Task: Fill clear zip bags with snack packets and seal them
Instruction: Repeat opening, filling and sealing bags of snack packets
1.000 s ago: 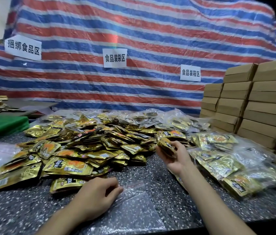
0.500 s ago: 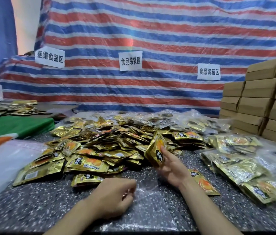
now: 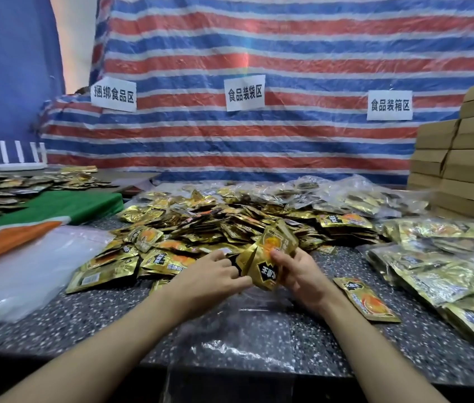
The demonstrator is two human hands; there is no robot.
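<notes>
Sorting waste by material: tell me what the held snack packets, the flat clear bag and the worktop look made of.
Snack packets: probably metallised plastic film, glossy gold; mirror-like glints, sharp creases. Clear bag: thin shiny plastic; the worktop shows through it. Worktop: dark speckled stone or terrazzo-like composite, smooth; which, I cannot tell.

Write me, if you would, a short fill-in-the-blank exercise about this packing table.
The right hand grips a bunch of ___ snack packets. The clear zip bag on the table is flat and ___. The striped tarp bears ___ white signs. Cardboard boxes are stacked at the table's ___ side.
Missing words: gold; empty; three; right.
</notes>
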